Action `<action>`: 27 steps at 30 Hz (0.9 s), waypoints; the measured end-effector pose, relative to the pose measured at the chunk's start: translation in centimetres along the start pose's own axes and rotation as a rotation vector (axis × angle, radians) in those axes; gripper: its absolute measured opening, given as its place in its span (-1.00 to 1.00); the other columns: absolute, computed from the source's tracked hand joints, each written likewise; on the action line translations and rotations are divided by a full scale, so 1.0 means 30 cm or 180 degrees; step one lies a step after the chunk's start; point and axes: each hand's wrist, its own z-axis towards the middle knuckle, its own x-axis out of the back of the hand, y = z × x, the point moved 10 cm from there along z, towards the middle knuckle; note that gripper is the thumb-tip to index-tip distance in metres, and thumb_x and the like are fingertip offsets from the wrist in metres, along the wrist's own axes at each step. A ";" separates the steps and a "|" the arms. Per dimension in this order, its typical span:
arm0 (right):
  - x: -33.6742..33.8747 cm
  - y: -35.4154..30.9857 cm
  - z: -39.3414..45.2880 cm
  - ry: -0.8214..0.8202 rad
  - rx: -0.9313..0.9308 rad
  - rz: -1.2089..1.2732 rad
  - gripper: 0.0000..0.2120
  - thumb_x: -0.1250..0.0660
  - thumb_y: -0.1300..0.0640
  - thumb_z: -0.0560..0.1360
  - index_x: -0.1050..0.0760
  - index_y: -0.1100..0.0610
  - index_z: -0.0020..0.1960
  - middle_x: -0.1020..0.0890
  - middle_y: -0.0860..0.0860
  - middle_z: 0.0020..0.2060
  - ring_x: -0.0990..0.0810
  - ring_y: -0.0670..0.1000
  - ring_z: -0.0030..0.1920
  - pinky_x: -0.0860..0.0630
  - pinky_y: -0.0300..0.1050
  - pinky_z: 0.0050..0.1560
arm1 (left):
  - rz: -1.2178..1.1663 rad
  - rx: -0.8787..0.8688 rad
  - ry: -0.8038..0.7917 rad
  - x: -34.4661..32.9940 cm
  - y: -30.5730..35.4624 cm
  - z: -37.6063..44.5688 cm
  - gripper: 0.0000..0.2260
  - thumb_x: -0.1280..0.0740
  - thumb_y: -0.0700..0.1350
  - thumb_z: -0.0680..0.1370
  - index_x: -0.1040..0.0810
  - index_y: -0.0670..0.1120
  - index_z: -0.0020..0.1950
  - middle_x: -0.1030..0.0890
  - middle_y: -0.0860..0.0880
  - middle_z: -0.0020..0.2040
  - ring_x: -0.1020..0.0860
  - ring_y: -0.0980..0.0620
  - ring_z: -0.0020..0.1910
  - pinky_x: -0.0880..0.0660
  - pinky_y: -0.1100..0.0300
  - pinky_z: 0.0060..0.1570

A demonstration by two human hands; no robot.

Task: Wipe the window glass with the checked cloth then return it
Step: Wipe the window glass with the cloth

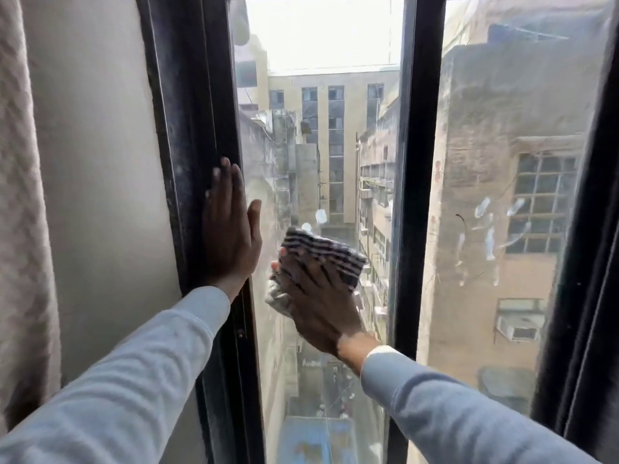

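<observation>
Beyond a tall clear window glass pane [321, 128] in a black metal frame [191, 128] we see beige buildings. Our right hand [318, 296] presses a folded black-and-white checked cloth [330, 252] flat against the pane's lower half, fingers spread over it. Our left hand [229, 226] rests open, fingers straight, on the frame left of the pane.

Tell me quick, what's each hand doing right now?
Left hand: open, flat on the black window frame.
Right hand: pressing the black-and-white checked cloth against the glass.
</observation>
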 end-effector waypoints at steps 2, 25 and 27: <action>0.063 -0.019 0.097 0.0434 0.0399 -0.0048 -0.48 -0.05 0.02 0.77 -0.23 0.10 0.72 -0.29 0.09 0.72 -0.19 0.12 0.74 -0.09 0.14 0.77 | 0.0007 0.0025 0.0078 0.000 -0.004 -0.003 -0.43 0.06 0.05 0.82 -0.11 -0.17 0.80 -0.11 -0.15 0.81 -0.08 -0.13 0.81 0.10 0.12 0.76; 0.207 0.114 0.167 0.1215 0.0155 -0.0430 -0.51 -0.25 -0.14 0.76 -0.48 0.08 0.60 -0.52 0.07 0.59 -0.46 0.15 0.62 -0.32 0.29 0.67 | -0.0319 -0.0035 0.0081 0.024 0.004 -0.020 -0.41 -0.05 -0.06 0.78 -0.09 -0.30 0.77 -0.04 -0.31 0.79 -0.03 -0.25 0.81 0.11 0.06 0.77; 0.212 0.207 0.090 0.1354 -0.0701 -0.0131 -0.50 -0.21 -0.14 0.77 -0.45 0.07 0.62 -0.46 0.09 0.64 -0.35 0.19 0.67 -0.19 0.38 0.69 | -0.0326 0.0001 0.0045 0.023 0.002 -0.019 -0.41 -0.05 -0.06 0.78 -0.10 -0.29 0.77 -0.04 -0.30 0.79 -0.03 -0.23 0.81 0.13 0.07 0.77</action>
